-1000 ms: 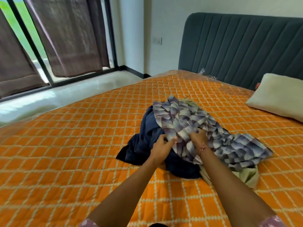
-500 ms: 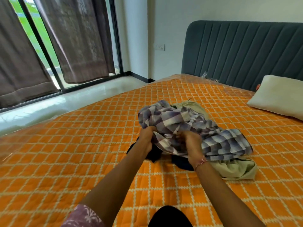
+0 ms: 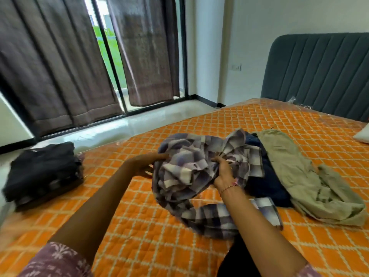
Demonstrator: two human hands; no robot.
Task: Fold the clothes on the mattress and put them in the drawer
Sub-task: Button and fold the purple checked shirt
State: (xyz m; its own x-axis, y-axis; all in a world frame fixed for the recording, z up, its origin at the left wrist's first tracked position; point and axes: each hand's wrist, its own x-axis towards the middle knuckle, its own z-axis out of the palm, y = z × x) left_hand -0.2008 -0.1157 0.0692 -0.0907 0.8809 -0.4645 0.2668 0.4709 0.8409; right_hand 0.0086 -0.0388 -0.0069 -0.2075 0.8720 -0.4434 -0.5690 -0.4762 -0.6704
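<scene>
A crumpled grey-and-white plaid shirt (image 3: 185, 170) is lifted off the orange quilted mattress (image 3: 151, 240), one sleeve trailing down toward me. My right hand (image 3: 223, 172) grips a bunch of its cloth at the middle. My left hand (image 3: 145, 162) holds its left edge, fingers stretched along the fabric. Behind the shirt lie a dark navy garment (image 3: 267, 182) and khaki trousers (image 3: 303, 172), both unfolded.
A stack of folded dark clothes (image 3: 44, 172) sits at the mattress's left edge. A pillow corner (image 3: 362, 134) and the grey headboard (image 3: 319, 74) are at the right. Curtains (image 3: 56, 62) and a glass door are beyond the floor.
I have lifted the plaid shirt off the pile and pulled it left and toward me. The view has swung left, bringing the folded dark stack into sight.
</scene>
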